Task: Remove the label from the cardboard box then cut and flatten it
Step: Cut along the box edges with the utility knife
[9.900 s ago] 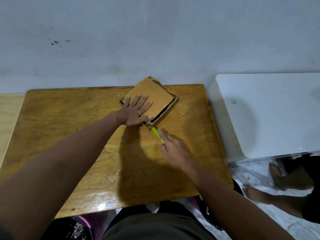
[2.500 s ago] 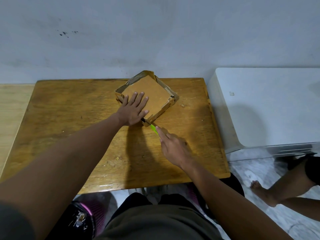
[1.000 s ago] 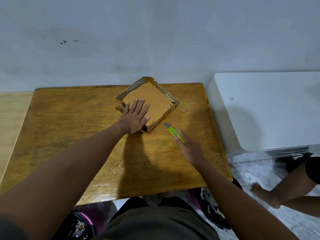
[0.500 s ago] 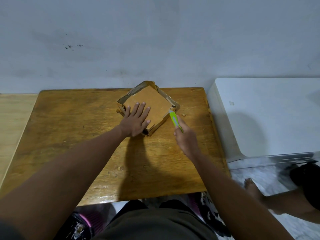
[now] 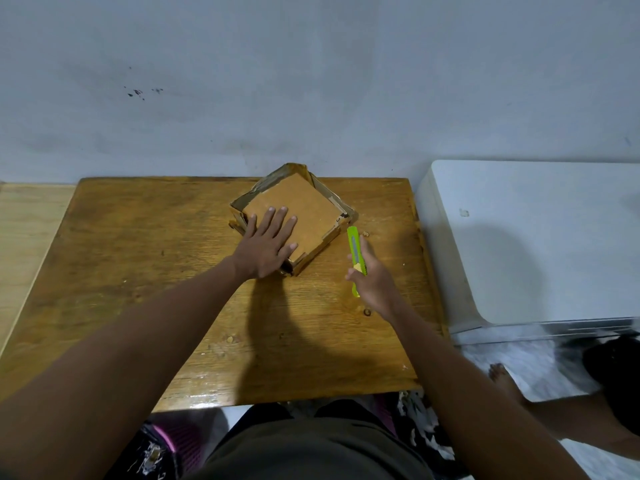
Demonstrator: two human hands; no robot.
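A brown cardboard box (image 5: 304,206) lies turned like a diamond at the far middle of the wooden table (image 5: 138,271), its side walls splayed out around the top panel. My left hand (image 5: 268,245) presses flat on the box's near-left part, fingers spread. My right hand (image 5: 372,282) holds a green utility knife (image 5: 355,249) just right of the box, its tip pointing away from me near the box's right corner. I cannot see a label on the box.
A white appliance or cabinet (image 5: 540,244) stands right of the table. A grey wall (image 5: 311,81) rises directly behind the table. Another person's foot (image 5: 502,374) rests on the floor at lower right. Small cardboard crumbs (image 5: 364,233) lie near the knife.
My right hand pulled the knife away from the box's near corner, swung it right and up beside the box's right edge, then drew it slightly back. My left hand stayed pressed on the box.
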